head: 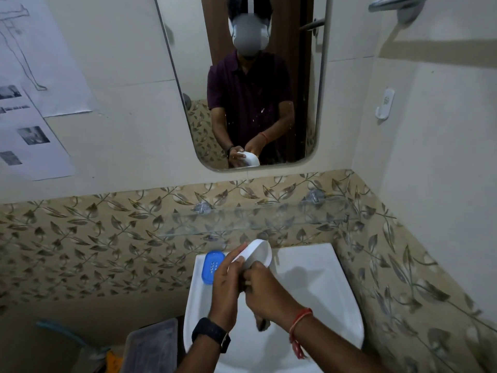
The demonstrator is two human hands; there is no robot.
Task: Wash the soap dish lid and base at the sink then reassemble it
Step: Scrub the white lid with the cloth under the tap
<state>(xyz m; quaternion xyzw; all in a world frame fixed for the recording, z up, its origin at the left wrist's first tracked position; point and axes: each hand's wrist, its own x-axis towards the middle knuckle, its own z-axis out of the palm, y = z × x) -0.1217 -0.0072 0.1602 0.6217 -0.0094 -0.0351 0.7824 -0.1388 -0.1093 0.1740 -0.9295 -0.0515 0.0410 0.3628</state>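
Gripping one white lid [258,251], left hand [228,278] and right hand [266,289], fingers [234,261] clamped; one blue base [212,266] on sink [322,278].

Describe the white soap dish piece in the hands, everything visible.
The white soap dish piece is an oval shallow shell with a plain rim; it looks like smooth plastic. It is held tilted on edge above the sink, hollow side facing right. The left hand grips its left rim; the right hand curls its fingers at its lower end. It is apart from the blue piece on the sink's ledge.
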